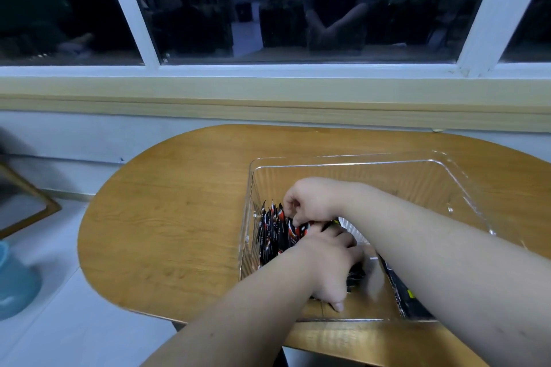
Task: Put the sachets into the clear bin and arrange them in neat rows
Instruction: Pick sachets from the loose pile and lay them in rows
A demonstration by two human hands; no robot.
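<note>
Right hand fingers pinch the standing sachets in the bin, by its left wall; left hand covers the pile, grip unclear. Let go early and the row could topple.

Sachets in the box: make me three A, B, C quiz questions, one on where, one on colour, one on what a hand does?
1. Where are the sachets? A on the floor; B inside the clear bin; C on the windowsill.
2. What colour are they mostly? A yellow; B green; C black with red and white.
3. What is the right hand doing? A waving in the air; B lying flat on the floor; C pinching sachets.
Answers: 1 B, they stand within the bin's walls. 2 C, dark packs with red-white marks. 3 C, its curled fingers grip their tops.
</note>
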